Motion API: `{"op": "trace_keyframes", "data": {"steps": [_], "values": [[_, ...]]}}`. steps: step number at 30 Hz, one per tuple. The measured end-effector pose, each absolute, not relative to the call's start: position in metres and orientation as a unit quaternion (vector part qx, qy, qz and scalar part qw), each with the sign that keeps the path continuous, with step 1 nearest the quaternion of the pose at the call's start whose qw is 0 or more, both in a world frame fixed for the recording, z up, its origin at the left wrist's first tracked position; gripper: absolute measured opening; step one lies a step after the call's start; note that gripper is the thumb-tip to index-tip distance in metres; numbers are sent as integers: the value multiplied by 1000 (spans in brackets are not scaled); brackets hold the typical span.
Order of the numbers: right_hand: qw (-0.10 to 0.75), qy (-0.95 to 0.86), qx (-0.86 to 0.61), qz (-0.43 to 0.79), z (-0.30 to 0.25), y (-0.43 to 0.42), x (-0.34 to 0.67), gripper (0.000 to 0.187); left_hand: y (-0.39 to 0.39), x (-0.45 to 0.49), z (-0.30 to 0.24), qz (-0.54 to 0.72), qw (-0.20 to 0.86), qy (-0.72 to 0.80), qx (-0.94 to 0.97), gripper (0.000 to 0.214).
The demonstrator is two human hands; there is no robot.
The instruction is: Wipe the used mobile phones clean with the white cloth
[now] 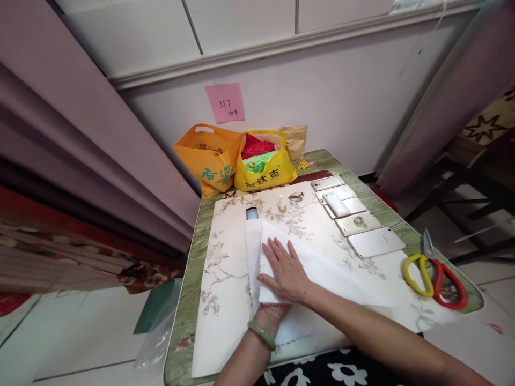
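Observation:
A white cloth (322,262) with zigzag-cut edges lies folded on the front half of the table. My right hand (284,271) rests flat on top of it, fingers stretched and slightly apart. Under the fold goes my left hand (274,312), with a green bangle on its wrist; the cloth covers its fingers. Past the far edge of the cloth, the end of a dark device with a bluish face (251,213) shows, the rest of it hidden. A small white bottle (282,203) stands beyond my right hand, beside a thin wire-like item (296,197).
Several phones (376,242) lie in a row at the right. Big scissors (432,276) with yellow and red handles sit near the right edge. An orange bag (215,161), a filled yellow bag (267,179) and a tan pouch (295,140) stand at the back by the wall.

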State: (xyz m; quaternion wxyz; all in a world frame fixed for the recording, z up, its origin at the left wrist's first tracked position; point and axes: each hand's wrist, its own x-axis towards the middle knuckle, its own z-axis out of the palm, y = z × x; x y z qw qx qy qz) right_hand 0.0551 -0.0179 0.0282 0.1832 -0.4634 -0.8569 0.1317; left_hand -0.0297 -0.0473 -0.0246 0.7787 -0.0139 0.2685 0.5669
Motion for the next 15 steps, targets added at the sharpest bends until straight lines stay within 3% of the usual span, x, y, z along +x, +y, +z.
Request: {"op": "trace_keyframes", "data": {"steps": [9, 15], "values": [[162, -853, -487, 94, 16, 34, 83, 70, -34, -14, 17, 539, 814, 213, -43, 48], [185, -837, -513, 44, 17, 13, 96, 67, -38, -18, 14, 521, 827, 211, 0, 54]]}}
